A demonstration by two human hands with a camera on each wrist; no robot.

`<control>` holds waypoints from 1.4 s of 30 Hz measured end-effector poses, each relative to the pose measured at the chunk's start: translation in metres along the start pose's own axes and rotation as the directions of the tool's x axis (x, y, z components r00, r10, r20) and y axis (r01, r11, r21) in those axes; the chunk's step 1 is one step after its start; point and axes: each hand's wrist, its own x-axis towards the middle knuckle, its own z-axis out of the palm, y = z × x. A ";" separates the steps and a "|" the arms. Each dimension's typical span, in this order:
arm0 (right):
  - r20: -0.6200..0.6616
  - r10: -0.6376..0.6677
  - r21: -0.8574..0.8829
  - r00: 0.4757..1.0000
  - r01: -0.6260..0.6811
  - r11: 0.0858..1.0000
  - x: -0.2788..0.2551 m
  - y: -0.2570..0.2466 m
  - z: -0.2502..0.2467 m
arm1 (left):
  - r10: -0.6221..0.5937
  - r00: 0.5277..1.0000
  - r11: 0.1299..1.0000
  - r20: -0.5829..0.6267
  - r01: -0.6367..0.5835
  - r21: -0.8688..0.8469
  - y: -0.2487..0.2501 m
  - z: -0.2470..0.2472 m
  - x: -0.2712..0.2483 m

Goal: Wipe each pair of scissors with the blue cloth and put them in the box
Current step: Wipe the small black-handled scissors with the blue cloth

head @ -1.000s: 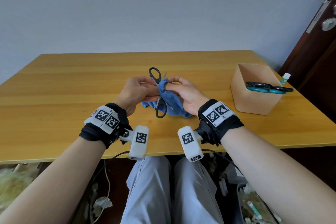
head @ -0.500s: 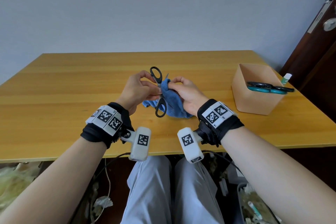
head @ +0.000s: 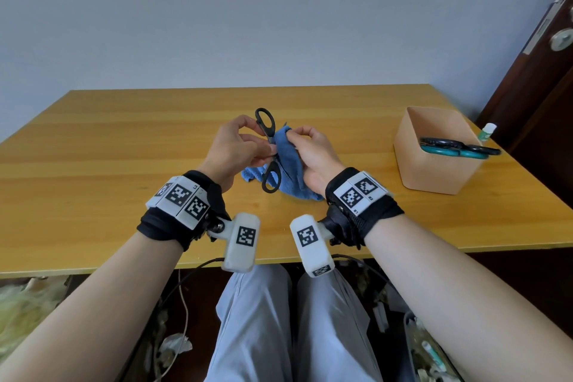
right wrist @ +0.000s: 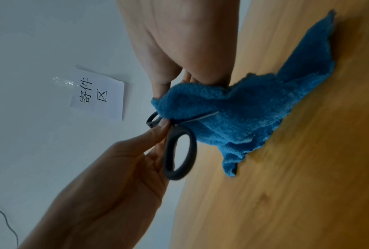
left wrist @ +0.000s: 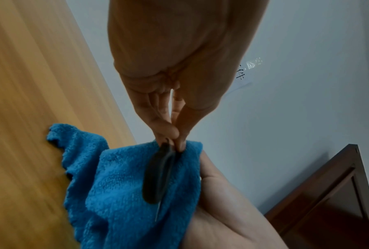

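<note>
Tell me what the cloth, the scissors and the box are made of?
Cloth: looks like fluffy microfibre, with a fuzzy nap. Scissors: matte black handles, probably plastic; the thin shiny blade edge looks metal. Box: smooth tan walls, maybe wood or cardboard; hard to tell.

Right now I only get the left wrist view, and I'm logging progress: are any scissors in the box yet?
Observer: Yes. The head view shows teal-handled scissors in the box, with the handles sticking out past its right rim.
Operator: How do the black ones sit?
Observer: The left hand pinches the black scissors near the pivot, one loop above the hands and one below.
Operator: And the cloth?
Observer: The right hand holds the blue cloth over the blades. The right wrist view shows one bare edge.
</note>
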 end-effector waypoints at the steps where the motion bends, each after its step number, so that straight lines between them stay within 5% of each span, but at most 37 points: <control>1: 0.020 0.010 0.017 1.000 -0.010 1.000 0.000 0.000 0.000 | -0.003 1.000 1.000 -0.005 0.003 0.001 0.000 -0.001 0.000; 4: 0.114 0.055 0.049 0.992 -0.061 0.997 -0.002 -0.002 -0.002 | -0.020 1.000 1.000 -0.021 0.020 0.007 -0.004 -0.004 0.001; 11: 0.004 0.063 -0.022 0.998 -0.063 0.998 -0.003 0.000 0.000 | -0.021 1.000 1.000 0.018 0.021 0.003 -0.005 -0.001 -0.002; 16: 0.074 0.088 0.018 0.993 -0.090 0.996 -0.004 0.001 -0.002 | -0.042 0.999 0.999 0.022 0.042 0.027 -0.009 -0.003 0.000; 21: -0.066 0.052 -0.038 0.996 -0.055 0.998 0.002 0.003 -0.001 | -0.027 0.998 0.999 0.064 0.026 0.020 -0.005 0.002 0.000; 30: -0.208 -0.054 0.191 0.977 0.095 0.977 0.010 -0.015 -0.021 | 0.014 0.996 0.994 0.091 -0.023 0.105 -0.004 -0.015 0.002; 37: 0.125 -0.103 -0.111 0.987 0.117 0.987 0.005 -0.017 -0.018 | -0.019 0.998 0.994 0.067 0.012 0.104 -0.010 -0.024 0.008; 42: 0.236 -0.061 -0.327 0.970 0.138 0.935 0.006 -0.011 -0.019 | -0.031 0.996 0.989 0.082 0.018 0.150 -0.010 -0.027 0.009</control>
